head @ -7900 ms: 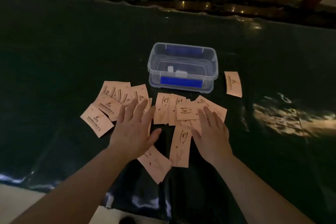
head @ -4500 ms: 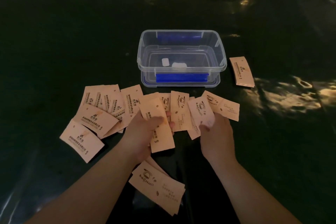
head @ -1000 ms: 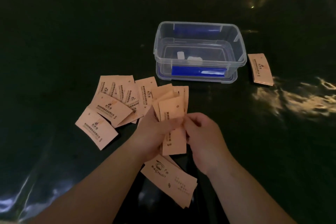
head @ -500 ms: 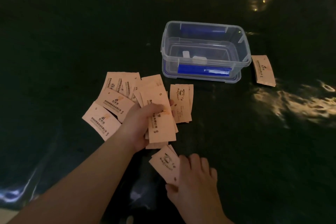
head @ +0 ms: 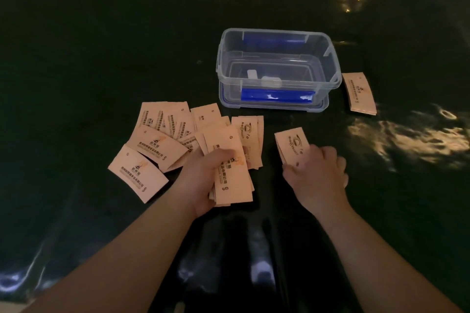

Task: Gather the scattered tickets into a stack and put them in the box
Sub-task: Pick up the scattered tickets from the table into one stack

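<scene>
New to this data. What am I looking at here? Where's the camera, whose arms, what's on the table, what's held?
There is no robot here: a person works with two bare hands. The single camera sits on their head and looks forward and down, so the arms come in from the bottom edge.

The surface is a dark glossy table cover. On it stands a clear plastic box, open, with blue clips; no tickets are in it yet. Pale paper tickets lie fanned out left of centre, a couple more beside them, and a few right of the box.

The left hand grips a gathered stack. The right hand holds a smaller bundle of tickets. The job is to stack all the tickets and put them in the box.
</scene>
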Demonstrator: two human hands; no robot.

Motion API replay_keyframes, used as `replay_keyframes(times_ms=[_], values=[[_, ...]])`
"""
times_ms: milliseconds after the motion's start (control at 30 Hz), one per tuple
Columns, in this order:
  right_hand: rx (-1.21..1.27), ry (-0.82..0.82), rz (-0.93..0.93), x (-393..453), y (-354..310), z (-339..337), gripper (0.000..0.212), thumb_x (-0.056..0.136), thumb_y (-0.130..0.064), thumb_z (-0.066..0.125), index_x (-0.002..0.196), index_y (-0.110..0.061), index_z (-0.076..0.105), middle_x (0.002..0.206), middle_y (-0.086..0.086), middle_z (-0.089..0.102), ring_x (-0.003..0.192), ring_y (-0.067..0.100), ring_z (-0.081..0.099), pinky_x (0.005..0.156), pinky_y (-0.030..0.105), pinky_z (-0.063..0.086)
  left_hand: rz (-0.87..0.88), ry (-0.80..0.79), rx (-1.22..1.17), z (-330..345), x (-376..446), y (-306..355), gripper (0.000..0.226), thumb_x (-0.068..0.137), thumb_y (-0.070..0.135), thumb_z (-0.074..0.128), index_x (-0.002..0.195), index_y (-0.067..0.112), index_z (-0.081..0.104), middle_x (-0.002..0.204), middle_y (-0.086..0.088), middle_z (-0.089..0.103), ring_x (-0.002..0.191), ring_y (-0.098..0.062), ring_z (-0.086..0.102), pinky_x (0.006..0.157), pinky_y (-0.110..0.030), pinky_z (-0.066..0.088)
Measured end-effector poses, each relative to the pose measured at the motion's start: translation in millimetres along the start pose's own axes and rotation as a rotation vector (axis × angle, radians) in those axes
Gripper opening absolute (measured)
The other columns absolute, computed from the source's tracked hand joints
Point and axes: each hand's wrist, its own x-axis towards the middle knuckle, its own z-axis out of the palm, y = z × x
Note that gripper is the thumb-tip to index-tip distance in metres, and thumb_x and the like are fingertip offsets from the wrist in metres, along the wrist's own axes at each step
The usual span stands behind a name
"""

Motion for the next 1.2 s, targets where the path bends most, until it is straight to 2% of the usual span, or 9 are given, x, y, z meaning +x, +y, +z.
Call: replay_keyframes(times_ms=[167,300,467,600,733,833,967,1067,1200], values=[[0.050,0.021,-0.060,4.0,12.0,2.7,0.062,0.099,-0.045,0.045,0.152,-0.015,0.032,0.145,0.011,0.043,0.131,0.028,0.043,0.104,0.047,0.042,0.000,-0.017,0.052,5.0,3.6,-3.5,0.037,0.099,0.009,0.061,0.129,0.031,0.062,0.103,-0.002,0.083,0.098,-0.028,0.079,0.086,-0.054,0.060],[0.598,0.137,0.071,-11.8,13.9,-15.5,0.024,0.104,-0.034,0.039,0.119,-0.021,0.053,0.115,-0.008,0.057,0.096,0.009,0.060,0.066,0.025,0.050,0.012,-0.034,0.081,10.4,6.6,-3.8,0.035,0.099,0.009,0.060,0.125,0.033,0.062,0.102,0.001,0.084,0.107,-0.028,0.075,0.097,-0.058,0.055],[1.246,-0.158,0.268,-38.7,-5.6,-40.9,0.017,0.101,-0.029,0.053,0.091,-0.041,0.061,0.103,-0.010,0.066,0.095,0.011,0.064,0.084,0.040,0.055,0.013,-0.059,0.099,17.9,8.4,-6.6,0.042,0.097,0.011,0.063,0.134,0.030,0.061,0.116,-0.004,0.080,0.109,-0.029,0.075,0.101,-0.062,0.052],[1.181,-0.330,0.223,-46.5,-18.1,-37.4,0.006,0.094,-0.028,0.065,0.094,-0.030,0.070,0.094,-0.003,0.075,0.085,0.015,0.075,0.076,0.041,0.062,0.029,-0.140,0.056,25.0,7.2,-4.9,0.047,0.084,0.026,0.073,0.130,0.022,0.064,0.116,-0.012,0.080,0.102,-0.031,0.079,0.087,-0.054,0.061],[0.916,-0.307,0.055,-50.1,-28.5,-23.9,0.009,0.091,-0.035,0.069,0.094,-0.030,0.062,0.092,-0.007,0.070,0.075,0.001,0.070,0.059,0.018,0.056,0.008,-0.184,0.058,28.6,7.6,-3.1,0.043,0.085,0.027,0.070,0.127,0.026,0.065,0.108,-0.008,0.081,0.098,-0.026,0.080,0.073,-0.043,0.065],[0.617,-0.127,-0.050,-39.7,-24.6,-10.0,0.017,0.095,-0.044,0.057,0.097,-0.028,0.063,0.103,-0.008,0.064,0.090,0.003,0.064,0.071,0.016,0.048,0.008,-0.115,0.097,21.9,11.9,-1.8,0.048,0.091,0.010,0.071,0.135,0.025,0.061,0.116,-0.009,0.079,0.102,-0.027,0.079,0.082,-0.049,0.063],[-0.014,0.051,-0.058,-19.5,-1.1,14.8,0.058,0.089,-0.058,0.057,0.136,-0.025,0.050,0.138,0.003,0.040,0.125,0.024,0.039,0.101,0.043,0.040,0.014,-0.055,0.002,8.3,16.1,4.4,0.051,0.095,0.005,0.064,0.141,0.026,0.056,0.116,-0.008,0.080,0.099,-0.027,0.080,0.082,-0.053,0.063],[-0.180,0.148,-0.176,-19.0,8.4,23.9,0.049,0.092,-0.052,0.055,0.130,-0.020,0.055,0.130,0.007,0.048,0.116,0.025,0.047,0.094,0.042,0.045,0.016,-0.050,-0.031,-0.1,16.1,3.8,0.052,0.097,0.002,0.059,0.143,0.025,0.052,0.116,-0.008,0.081,0.099,-0.027,0.080,0.072,-0.047,0.065],[-0.097,0.315,-0.249,-17.9,9.7,17.9,0.025,0.096,-0.028,0.054,0.106,-0.009,0.067,0.099,0.010,0.062,0.086,0.023,0.056,0.073,0.037,0.049,0.026,-0.040,-0.048,-9.9,14.7,4.6,0.057,0.094,0.000,0.063,0.140,0.032,0.054,0.126,-0.010,0.076,0.110,-0.034,0.076,0.088,-0.060,0.061]])
